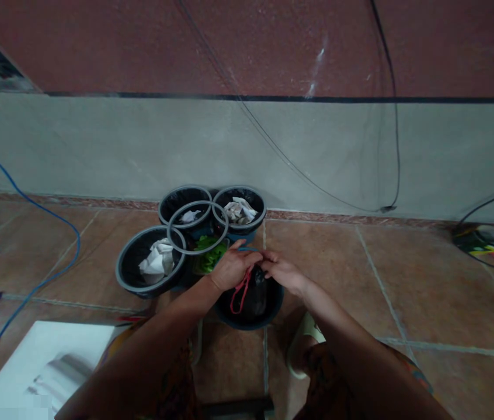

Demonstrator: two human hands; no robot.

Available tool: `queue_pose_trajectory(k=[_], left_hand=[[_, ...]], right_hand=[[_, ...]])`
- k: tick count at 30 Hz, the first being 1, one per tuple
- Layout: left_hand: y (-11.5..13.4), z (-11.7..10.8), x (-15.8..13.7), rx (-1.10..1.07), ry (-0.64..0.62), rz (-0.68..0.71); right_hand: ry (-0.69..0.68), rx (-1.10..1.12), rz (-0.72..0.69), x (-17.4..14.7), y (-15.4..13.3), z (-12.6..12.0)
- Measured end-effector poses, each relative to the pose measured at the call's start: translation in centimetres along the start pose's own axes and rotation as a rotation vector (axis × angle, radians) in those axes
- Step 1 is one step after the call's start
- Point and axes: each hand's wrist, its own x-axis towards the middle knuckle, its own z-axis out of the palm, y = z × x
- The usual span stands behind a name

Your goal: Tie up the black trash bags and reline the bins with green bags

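In front of me on the tiled floor stands a dark round bin with a black garbage bag in it. My left hand has its fingers closed at the top of the bag, and a red drawstring hangs in a loop below it. My right hand meets it from the other side, thumb and fingers pinched on the black plastic. The fingertips of both hands nearly touch, and the exact grip is partly hidden. Behind them, a loose grey ring rests across the neighbouring bins.
Three lined bins hold paper: a left one, a back-left one and a back-right one. Green leaves lie among them. A white board, a blue hose and my shoe are nearby.
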Motion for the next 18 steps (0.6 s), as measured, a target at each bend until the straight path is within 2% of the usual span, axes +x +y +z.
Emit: queue_pose_trajectory(k=[6,9,11,16,18], left_hand=[[0.07,0.34,0.12,-0.165,0.182,-0.071],[0.1,0.24,0.21,-0.323,0.196,-0.146],[0.16,0.16,0.3,-0.41,0.191,-0.207],[0.57,0.4,0.58,-0.601,0.17,-0.385],[0.61,0.52,0.66,-0.716,0.139,-0.475]], right_hand=[[-0.052,0.119,0.036,-0.34,-0.53,-0.59],[-0.039,0.086,0.044,-0.3,-0.45,-0.64],[0.039,-0.067,-0.01,-0.28,-0.4,-0.54],[0.278,-0.725,-0.333,-0.84,-0.81,-0.06],[0.317,-0.808,-0.377,-0.99,-0.92,0.05]])
